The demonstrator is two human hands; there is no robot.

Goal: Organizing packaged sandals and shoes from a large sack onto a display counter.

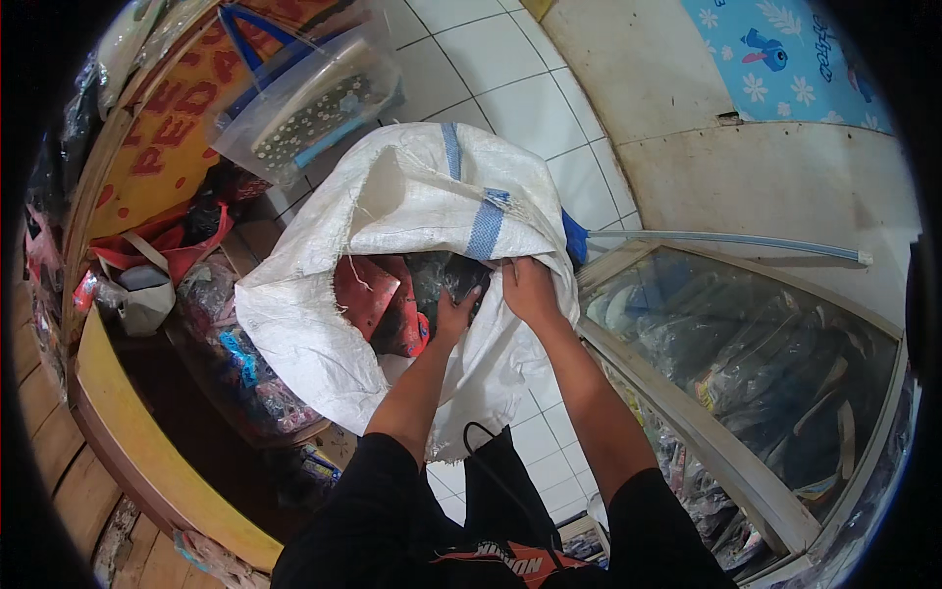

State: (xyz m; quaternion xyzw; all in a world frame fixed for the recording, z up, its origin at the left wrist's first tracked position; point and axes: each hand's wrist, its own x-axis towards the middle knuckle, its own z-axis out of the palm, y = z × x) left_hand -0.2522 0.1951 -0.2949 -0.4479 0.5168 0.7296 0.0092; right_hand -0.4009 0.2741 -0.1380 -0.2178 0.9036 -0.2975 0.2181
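Note:
A large white woven plastic sack [294, 316] with blue stripes stands before me, its mouth turned wide. Inside it lie red printed plastic packages [368, 291] and a dark item in clear plastic [430, 283]. My left hand [455, 313] reaches into the mouth, thumb and fingers at a black plastic-wrapped item [471, 276]; part of the hand is hidden. At the right side of the opening, my right hand [528, 291] grips the sack's edge, its fingertips folded into the cloth.
Right of the sack stands a glass-topped display case [736, 353] holding wrapped goods, with a blue-headed broom [721, 237] behind it. A clear bag [309, 125] hangs at the upper left. Below it are a red bag [176, 239], wrapped goods and a yellow-edged wooden counter [154, 442].

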